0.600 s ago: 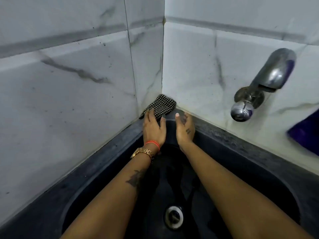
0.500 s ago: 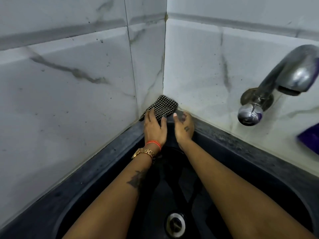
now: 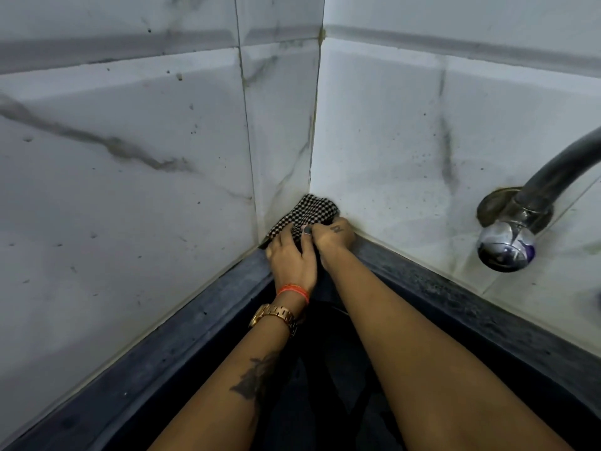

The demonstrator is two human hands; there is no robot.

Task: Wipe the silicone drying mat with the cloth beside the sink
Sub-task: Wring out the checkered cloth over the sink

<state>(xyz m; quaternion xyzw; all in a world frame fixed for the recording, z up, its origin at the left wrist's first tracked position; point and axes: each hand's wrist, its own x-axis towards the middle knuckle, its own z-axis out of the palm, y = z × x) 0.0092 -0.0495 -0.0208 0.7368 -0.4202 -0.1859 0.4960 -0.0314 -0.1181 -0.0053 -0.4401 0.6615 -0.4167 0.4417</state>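
A black-and-white checked cloth [image 3: 310,211] lies bunched in the far corner of the sink ledge, against the two tiled walls. My left hand [image 3: 292,258] rests flat on its near left part, fingers spread over the fabric. My right hand [image 3: 335,237] is curled with its fingers closed on the cloth's right edge. No silicone drying mat shows in this view.
A dark sink basin [image 3: 325,385] lies under my forearms, with a dark speckled rim [image 3: 439,288] along both walls. A metal tap [image 3: 510,236] sticks out of the right wall. Marble-look tiles [image 3: 130,157] close in the corner.
Both hands have reached further into the corner. The right hand, earlier flat on the rim beside the cloth, now grips its edge. The view has shifted left; the drain is out of frame.
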